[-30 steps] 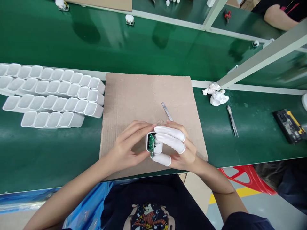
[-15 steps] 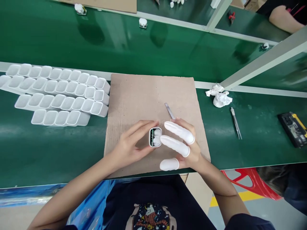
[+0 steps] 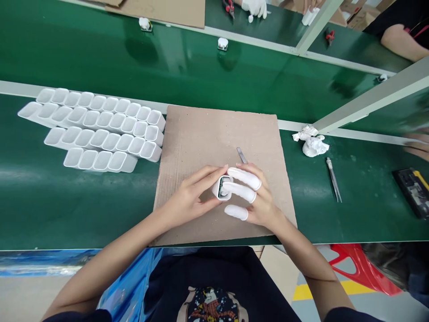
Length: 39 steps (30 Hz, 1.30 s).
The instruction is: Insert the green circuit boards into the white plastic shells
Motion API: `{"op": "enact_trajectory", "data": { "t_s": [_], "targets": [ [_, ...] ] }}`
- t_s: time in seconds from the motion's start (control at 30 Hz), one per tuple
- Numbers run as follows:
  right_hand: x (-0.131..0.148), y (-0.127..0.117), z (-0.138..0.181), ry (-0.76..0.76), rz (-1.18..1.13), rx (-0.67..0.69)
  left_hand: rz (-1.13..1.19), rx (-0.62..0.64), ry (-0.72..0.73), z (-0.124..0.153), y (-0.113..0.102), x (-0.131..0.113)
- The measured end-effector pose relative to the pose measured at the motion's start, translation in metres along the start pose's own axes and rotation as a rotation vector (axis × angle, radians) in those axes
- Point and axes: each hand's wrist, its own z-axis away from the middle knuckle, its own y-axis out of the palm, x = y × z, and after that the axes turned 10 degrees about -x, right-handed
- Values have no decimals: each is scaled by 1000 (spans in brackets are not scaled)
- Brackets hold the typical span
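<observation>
1. White shell: a small plastic casing held just above the middle of the cardboard sheet, between both hands. Its open end shows a sliver of green inside, and the fingers cover most of it.
2. The green tabletop carries everything and is cut off at both sides. Beyond a pale rail, a second green belt holds small white parts too far off to make out.
3. Rows of empty white casings lie packed side by side to the left of the cardboard, touching its edge.
4. The left hand is closed on the shell, thumb below and fingers above.
5. The right hand wears white caps on its fingers. Two of them lie on the shell's open end. The capped thumb stands apart, so this hand is not closed around it.
6. A black and yellow device is cut off by the right edge. Above it is another person's blurred hand.
7. A crumpled white wad sits near the slanting rail.
8. Tweezers lie on the green to the right.
9. A thin metal tool lies on the cardboard, its lower end hidden behind the right fingers.
</observation>
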Motion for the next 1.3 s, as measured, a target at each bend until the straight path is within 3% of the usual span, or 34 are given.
{"op": "enact_trajectory", "data": {
  "t_s": [0.17,0.5,0.97,1.2,1.3],
  "targets": [
    [0,-21,-15,156,-196,-64,142,41,-42,-4,-6,-1],
    [6,-22,-11,50,-104,50,362,202,-133,-6,-9,-1],
    [10,-15,-4,-9,-81,43,372,250,-119,-8,-10,-4],
    [13,-15,-6,101,-67,-30,380,235,-111,-8,-12,-8],
    [13,-17,-6,82,-66,15,352,231,-79,-9,-13,-8]
  ]
}}
